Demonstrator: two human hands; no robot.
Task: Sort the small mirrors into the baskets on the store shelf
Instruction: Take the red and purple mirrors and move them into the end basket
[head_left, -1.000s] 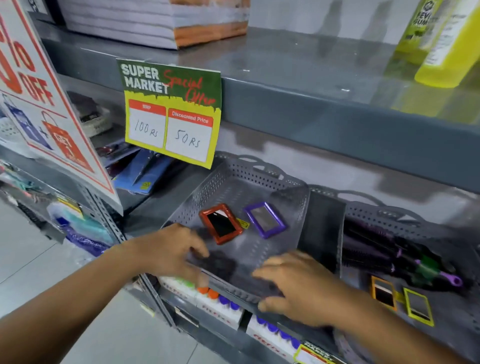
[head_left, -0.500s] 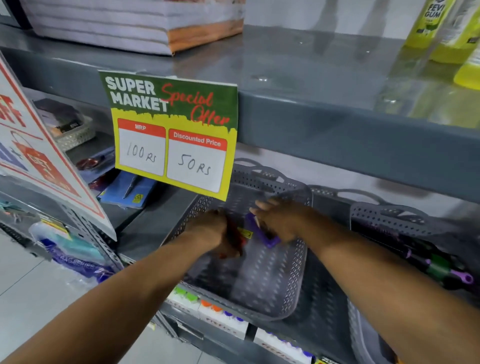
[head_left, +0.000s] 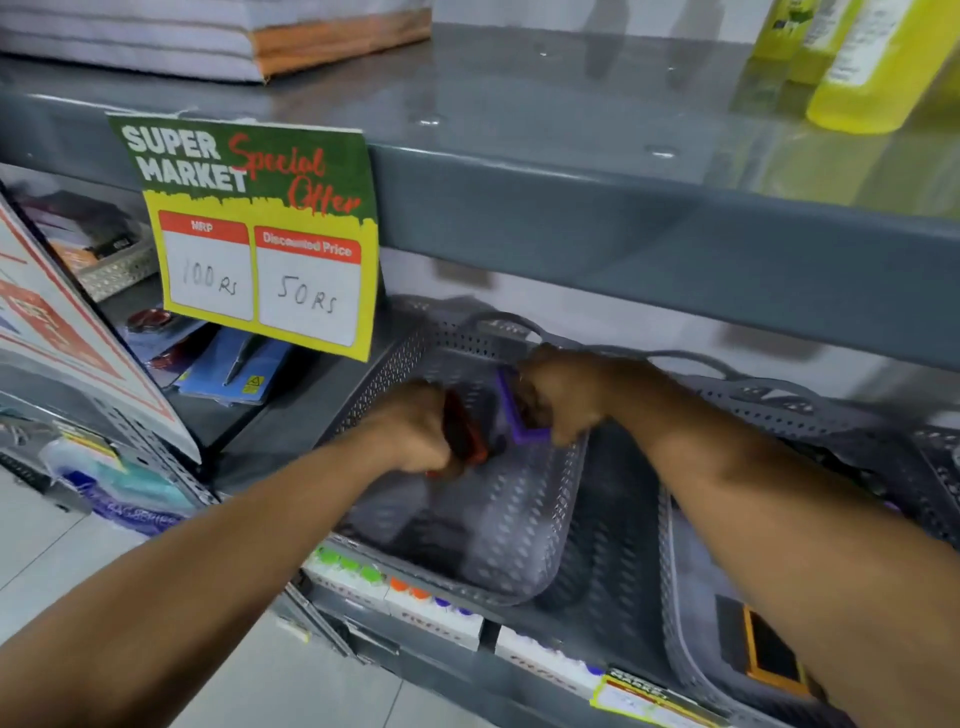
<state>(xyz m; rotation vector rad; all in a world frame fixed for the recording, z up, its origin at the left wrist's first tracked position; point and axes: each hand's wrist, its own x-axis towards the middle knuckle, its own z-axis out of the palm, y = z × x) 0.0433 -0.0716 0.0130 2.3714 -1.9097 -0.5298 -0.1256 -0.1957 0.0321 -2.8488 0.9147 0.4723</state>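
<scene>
A grey perforated basket sits on the middle shelf in front of me. Inside it, my left hand is closed around a red-framed small mirror, held on edge. My right hand grips a purple-framed small mirror, also tipped up, close beside the red one. A second grey basket stands to the right, mostly behind my right forearm. An orange-framed mirror lies at its near end.
A green and yellow price sign hangs from the upper shelf edge just above the left basket. Yellow bottles stand on the top shelf. Blue packets lie left of the basket. Boxed goods line the shelf below.
Both hands moved from the basket's near rim into it and closed on the red and purple mirrors, which now stand tipped up off the basket floor.
</scene>
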